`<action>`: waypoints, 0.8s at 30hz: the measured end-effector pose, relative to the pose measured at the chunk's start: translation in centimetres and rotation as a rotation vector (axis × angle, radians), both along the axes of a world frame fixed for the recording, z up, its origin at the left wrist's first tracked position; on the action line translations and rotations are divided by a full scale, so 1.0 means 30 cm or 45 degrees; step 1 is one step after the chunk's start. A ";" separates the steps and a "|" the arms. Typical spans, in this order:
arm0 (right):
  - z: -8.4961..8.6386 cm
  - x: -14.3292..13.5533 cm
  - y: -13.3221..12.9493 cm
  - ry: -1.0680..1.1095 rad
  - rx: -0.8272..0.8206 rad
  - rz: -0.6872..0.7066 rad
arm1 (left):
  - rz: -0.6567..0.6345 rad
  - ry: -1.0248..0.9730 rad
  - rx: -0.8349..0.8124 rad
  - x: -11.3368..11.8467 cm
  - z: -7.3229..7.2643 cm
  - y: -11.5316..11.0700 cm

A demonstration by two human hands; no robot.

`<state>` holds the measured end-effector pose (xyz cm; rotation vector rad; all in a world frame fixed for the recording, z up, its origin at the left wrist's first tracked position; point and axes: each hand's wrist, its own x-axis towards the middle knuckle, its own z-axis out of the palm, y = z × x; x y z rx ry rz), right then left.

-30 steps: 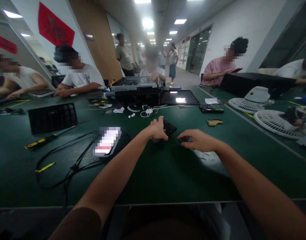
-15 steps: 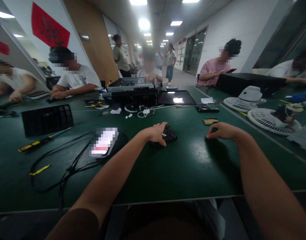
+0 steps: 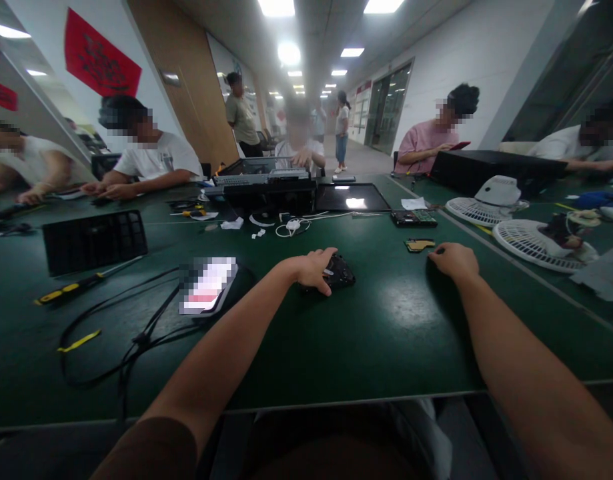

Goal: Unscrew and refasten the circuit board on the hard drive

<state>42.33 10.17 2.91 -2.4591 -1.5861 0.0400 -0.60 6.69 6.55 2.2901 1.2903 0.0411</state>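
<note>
My left hand (image 3: 313, 270) grips a black, flat electronic part (image 3: 342, 272) that lies on the green table. The thumb is on its near side and the fingers reach over its far side; a small silvery strip shows on top. My right hand (image 3: 455, 261) is closed low over the table, fingertips curled together. A small dark spot shows at its fingers, too small to name. Just left of this hand lies a small green and gold circuit board (image 3: 419, 246), apart from the fingers.
A lit phone (image 3: 209, 285) and black cord lie left, near a yellow-black screwdriver (image 3: 69, 289) and an upright dark panel (image 3: 95, 241). Behind are an open black case (image 3: 269, 195), a white cable (image 3: 292, 227) and a drive-like unit (image 3: 413, 218). Fan parts (image 3: 541, 245) stand right. Several people sit around.
My right hand has shifted to the right and turned, with its fingers now beside the small circuit board. My left hand stays on the black part.
</note>
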 end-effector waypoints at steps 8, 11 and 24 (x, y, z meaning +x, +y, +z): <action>-0.022 -0.043 -0.004 -0.106 0.234 -0.077 | -0.093 0.030 -0.088 -0.021 0.029 -0.004; -0.024 -0.110 -0.012 -0.143 0.261 0.050 | -0.098 0.054 -0.080 -0.017 0.027 -0.006; -0.016 -0.201 0.089 -0.045 0.082 -0.056 | -0.110 0.096 -0.069 -0.018 0.032 -0.027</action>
